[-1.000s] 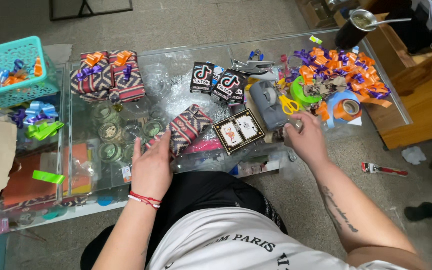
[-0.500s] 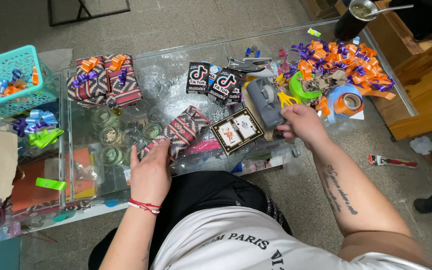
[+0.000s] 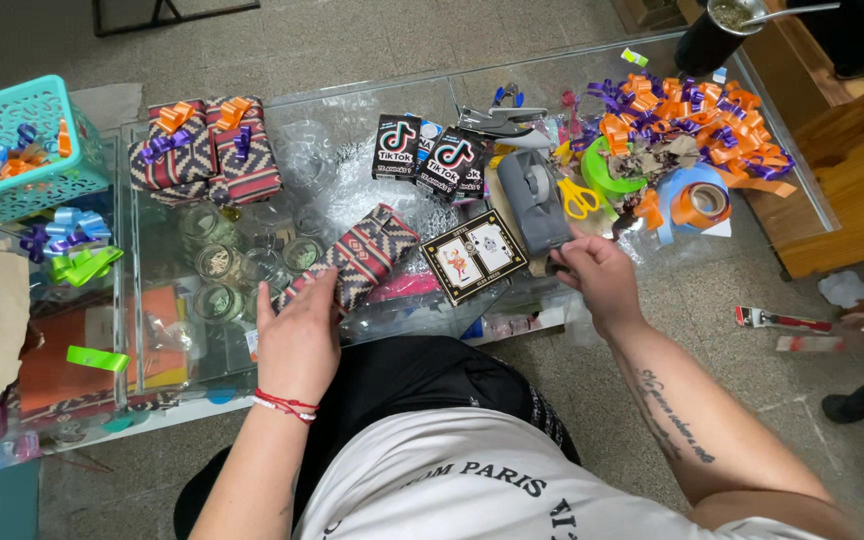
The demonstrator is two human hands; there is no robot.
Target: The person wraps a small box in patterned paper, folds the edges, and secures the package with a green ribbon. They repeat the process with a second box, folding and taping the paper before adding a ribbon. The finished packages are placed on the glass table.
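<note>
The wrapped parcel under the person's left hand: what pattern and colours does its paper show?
The parcel shows a woven-style geometric pattern in red, black and cream; seen in the head view.

Bare glass [image 3: 342,170] open mid-table, ribbon bow pile [image 3: 697,110] crowding right, wrapped boxes [image 3: 207,150] blocking left
</note>
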